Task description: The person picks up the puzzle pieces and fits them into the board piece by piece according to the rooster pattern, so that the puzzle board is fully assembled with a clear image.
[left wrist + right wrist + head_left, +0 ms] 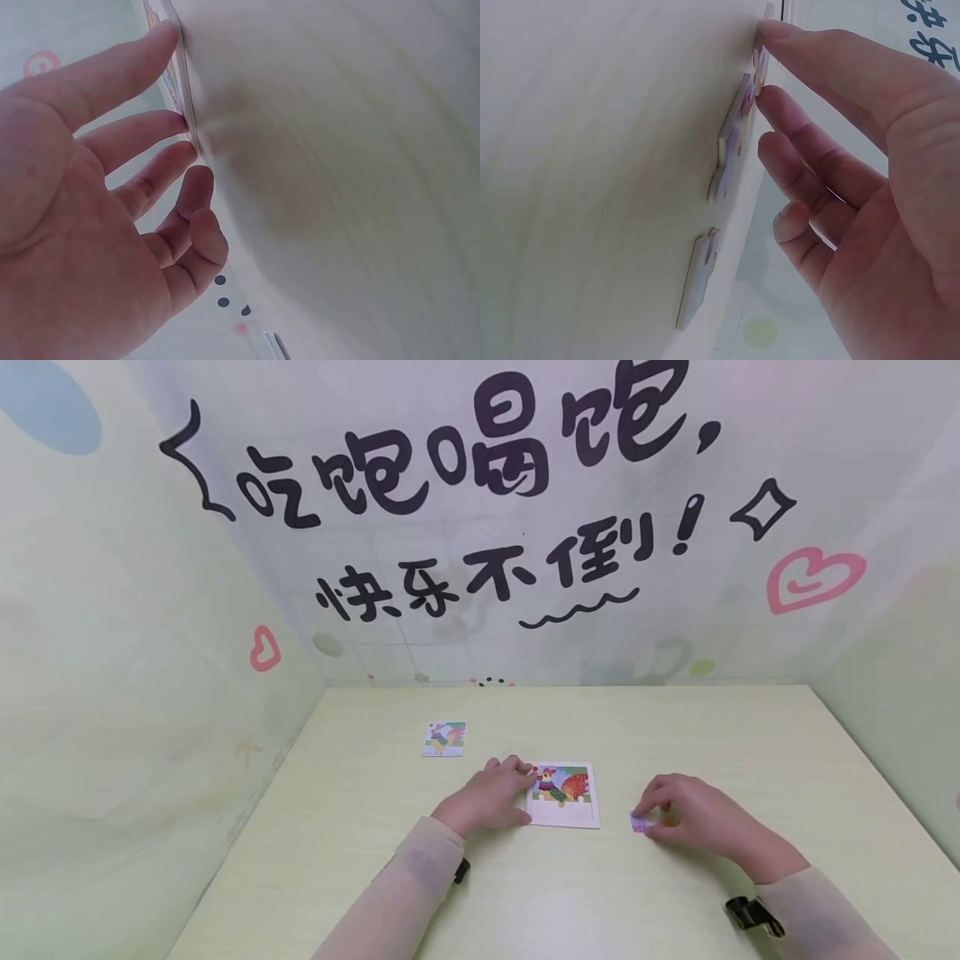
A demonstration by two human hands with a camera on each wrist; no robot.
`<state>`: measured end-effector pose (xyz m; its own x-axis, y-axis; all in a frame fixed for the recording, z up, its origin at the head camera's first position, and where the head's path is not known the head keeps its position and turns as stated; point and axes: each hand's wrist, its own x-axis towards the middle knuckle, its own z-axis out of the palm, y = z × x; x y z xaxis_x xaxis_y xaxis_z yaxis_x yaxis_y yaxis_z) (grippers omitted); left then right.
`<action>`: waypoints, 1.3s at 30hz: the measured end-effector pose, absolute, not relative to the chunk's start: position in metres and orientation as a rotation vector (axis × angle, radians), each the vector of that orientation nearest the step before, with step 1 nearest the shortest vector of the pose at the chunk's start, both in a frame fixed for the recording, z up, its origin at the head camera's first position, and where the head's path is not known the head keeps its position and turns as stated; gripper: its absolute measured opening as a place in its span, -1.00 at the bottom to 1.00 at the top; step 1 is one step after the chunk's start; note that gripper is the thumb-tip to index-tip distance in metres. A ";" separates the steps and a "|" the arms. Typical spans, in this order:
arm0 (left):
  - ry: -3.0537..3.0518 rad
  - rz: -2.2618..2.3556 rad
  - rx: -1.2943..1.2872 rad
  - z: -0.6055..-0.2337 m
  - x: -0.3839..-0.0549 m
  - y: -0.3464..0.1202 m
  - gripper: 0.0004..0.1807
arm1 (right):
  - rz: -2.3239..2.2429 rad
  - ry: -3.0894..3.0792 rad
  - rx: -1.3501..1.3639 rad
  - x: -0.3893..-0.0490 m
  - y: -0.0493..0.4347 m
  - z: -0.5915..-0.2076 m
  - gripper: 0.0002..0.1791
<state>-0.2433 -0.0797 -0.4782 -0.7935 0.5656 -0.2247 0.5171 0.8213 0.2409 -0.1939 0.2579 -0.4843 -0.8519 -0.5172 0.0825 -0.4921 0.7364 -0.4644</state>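
A square white puzzle frame [566, 814] lies flat on the table, its upper part filled with a coloured rooster picture. My left hand [489, 797] rests at its left side. Thumb and outstretched fingers [161, 135] touch the edge of the frame [182, 75] in the left wrist view, the other fingers loosely bent. To the right of the frame, my right hand [693, 814] pinches a small puzzle piece [639, 823] between thumb and fingertips. That piece [760, 56] looks low against the tabletop in the right wrist view, partly covered by the thumb.
Two loose puzzle pieces, one [733, 135] beside the right fingers and another [697, 281] farther off, lie on the table. A small rooster picture card [444, 739] lies at the back left. Printed cloth walls [480, 652] enclose the table [525, 893] at back and sides.
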 end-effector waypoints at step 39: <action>2.733 0.241 0.783 -0.474 -0.238 -0.076 -0.20 | -0.683 3.035 -0.914 -0.206 0.222 -0.483 -0.87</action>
